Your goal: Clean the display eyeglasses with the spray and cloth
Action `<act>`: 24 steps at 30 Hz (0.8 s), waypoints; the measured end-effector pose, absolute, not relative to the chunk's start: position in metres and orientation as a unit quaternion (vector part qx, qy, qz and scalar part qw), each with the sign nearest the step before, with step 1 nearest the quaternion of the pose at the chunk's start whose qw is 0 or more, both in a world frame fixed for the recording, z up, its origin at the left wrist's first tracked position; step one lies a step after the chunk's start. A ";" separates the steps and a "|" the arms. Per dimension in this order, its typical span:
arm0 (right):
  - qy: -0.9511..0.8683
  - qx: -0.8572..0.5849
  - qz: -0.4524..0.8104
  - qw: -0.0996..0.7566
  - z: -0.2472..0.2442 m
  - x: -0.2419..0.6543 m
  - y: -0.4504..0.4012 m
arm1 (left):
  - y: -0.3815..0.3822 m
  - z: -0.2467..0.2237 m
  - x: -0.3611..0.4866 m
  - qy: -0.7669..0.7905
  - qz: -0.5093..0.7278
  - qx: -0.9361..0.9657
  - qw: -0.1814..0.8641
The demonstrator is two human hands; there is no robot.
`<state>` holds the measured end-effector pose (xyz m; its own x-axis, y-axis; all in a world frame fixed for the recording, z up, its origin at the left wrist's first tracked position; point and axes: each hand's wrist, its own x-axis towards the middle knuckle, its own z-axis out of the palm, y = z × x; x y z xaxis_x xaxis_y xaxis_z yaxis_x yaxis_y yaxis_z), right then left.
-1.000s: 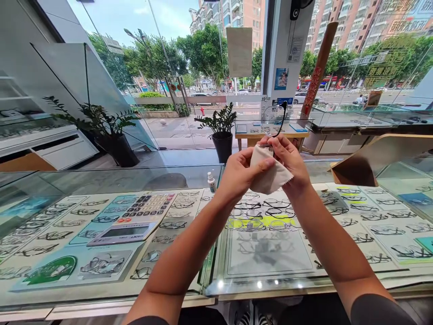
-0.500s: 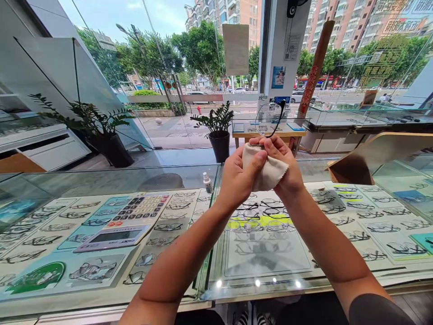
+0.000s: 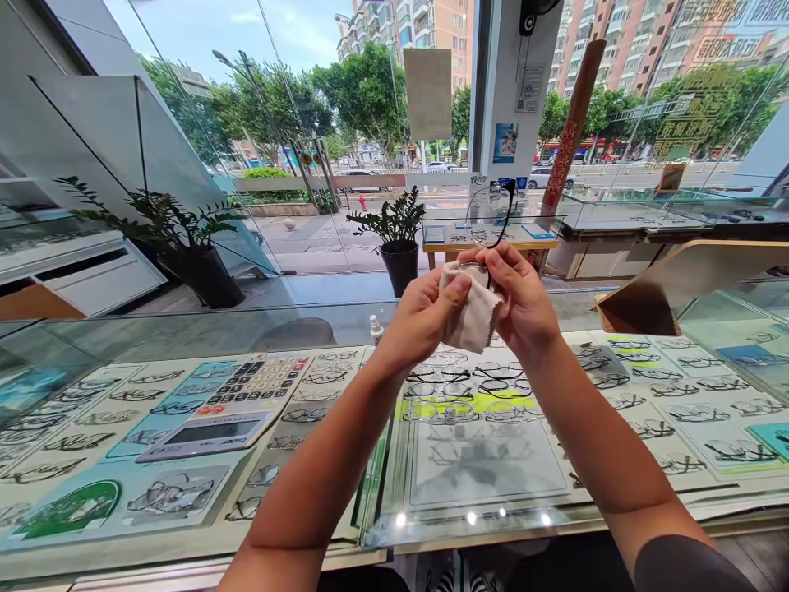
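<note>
Above the glass counter, my left hand (image 3: 424, 316) is closed on a cream cleaning cloth (image 3: 473, 325) with a zigzag edge. Its thumb presses the cloth against the lower lens of a pair of eyeglasses (image 3: 509, 215). That lens is mostly covered by cloth and fingers. My right hand (image 3: 527, 300) pinches the eyeglasses near the middle of the frame. The other lens and a dark part of the frame stick up beyond my fingertips. Cloth hangs loose between the two hands.
Rows of spectacle frames (image 3: 440, 375) lie inside the glass display case (image 3: 394, 538). A large calculator (image 3: 225, 411) and a small spray bottle (image 3: 376, 329) are on the left. A wooden-edged board (image 3: 684, 284) slants at the right. Potted plants (image 3: 399, 267) stand beyond the counter.
My right fingers have come off the cloth's front and shifted slightly right. The cloth is now bunched narrower, hanging from my left hand, and more of the frame shows beside it.
</note>
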<state>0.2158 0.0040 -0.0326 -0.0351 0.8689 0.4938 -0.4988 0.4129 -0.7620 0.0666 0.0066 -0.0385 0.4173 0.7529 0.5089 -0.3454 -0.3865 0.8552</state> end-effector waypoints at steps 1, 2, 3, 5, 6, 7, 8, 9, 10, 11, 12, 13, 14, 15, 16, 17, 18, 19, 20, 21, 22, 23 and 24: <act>-0.508 -0.188 0.508 0.670 -0.033 0.217 0.005 | 0.007 -0.038 0.066 0.154 0.511 0.658 0.531; -0.508 -0.187 0.506 0.671 -0.033 0.217 0.005 | 0.007 -0.039 0.067 0.152 0.513 0.661 0.526; -0.508 -0.180 0.508 0.673 -0.033 0.216 0.006 | 0.007 -0.040 0.068 0.152 0.523 0.662 0.515; -0.507 -0.156 0.512 0.676 -0.034 0.213 0.006 | 0.007 -0.043 0.072 0.153 0.557 0.657 0.484; -0.507 -0.148 0.514 0.676 -0.035 0.211 0.005 | 0.007 -0.044 0.074 0.156 0.575 0.652 0.468; -0.508 -0.144 0.515 0.675 -0.035 0.209 0.005 | 0.007 -0.045 0.076 0.160 0.592 0.647 0.454; -0.512 -0.145 0.516 0.672 -0.035 0.207 0.003 | 0.006 -0.046 0.077 0.164 0.605 0.641 0.443; -0.517 -0.146 0.515 0.668 -0.035 0.206 0.002 | 0.006 -0.047 0.079 0.167 0.618 0.634 0.435; -0.524 -0.148 0.513 0.664 -0.035 0.205 0.001 | 0.005 -0.047 0.080 0.168 0.629 0.627 0.428; -0.530 -0.149 0.510 0.660 -0.035 0.205 0.000 | 0.005 -0.047 0.080 0.169 0.642 0.618 0.422; -0.536 -0.151 0.507 0.657 -0.036 0.205 -0.001 | 0.005 -0.047 0.080 0.169 0.653 0.609 0.417; -0.542 -0.155 0.503 0.655 -0.036 0.205 -0.001 | 0.005 -0.047 0.080 0.172 0.660 0.602 0.416; -0.547 -0.162 0.498 0.653 -0.035 0.206 -0.001 | 0.006 -0.046 0.079 0.176 0.661 0.597 0.419; -0.552 -0.171 0.492 0.651 -0.035 0.208 -0.001 | 0.007 -0.045 0.078 0.183 0.653 0.598 0.427; -0.556 -0.178 0.486 0.651 -0.034 0.210 -0.001 | 0.009 -0.044 0.076 0.189 0.639 0.605 0.437; -0.559 -0.183 0.481 0.650 -0.033 0.212 -0.001 | 0.011 -0.043 0.073 0.192 0.621 0.616 0.445; -0.562 -0.183 0.477 0.650 -0.032 0.214 -0.001 | 0.013 -0.041 0.070 0.194 0.604 0.630 0.447; -0.564 -0.180 0.477 0.650 -0.030 0.216 -0.001 | 0.015 -0.039 0.067 0.193 0.592 0.645 0.443; -0.565 -0.175 0.478 0.649 -0.029 0.219 -0.002 | 0.017 -0.036 0.063 0.191 0.585 0.658 0.434; -0.567 -0.170 0.481 0.647 -0.027 0.221 -0.002 | 0.018 -0.034 0.060 0.191 0.583 0.667 0.422; -0.570 -0.170 0.483 0.643 -0.026 0.224 -0.002 | 0.019 -0.031 0.056 0.194 0.587 0.671 0.410; -0.576 -0.173 0.483 0.636 -0.025 0.226 -0.002 | 0.019 -0.029 0.053 0.201 0.592 0.672 0.398; -0.585 -0.180 0.479 0.629 -0.024 0.229 -0.002 | 0.019 -0.027 0.050 0.211 0.598 0.669 0.388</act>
<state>0.2286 -0.0023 -0.0244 -0.1440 0.8127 0.5646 -0.3923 0.4769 -0.7866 0.0498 0.0190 -0.0269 0.1955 0.7467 0.6358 -0.1813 -0.6096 0.7717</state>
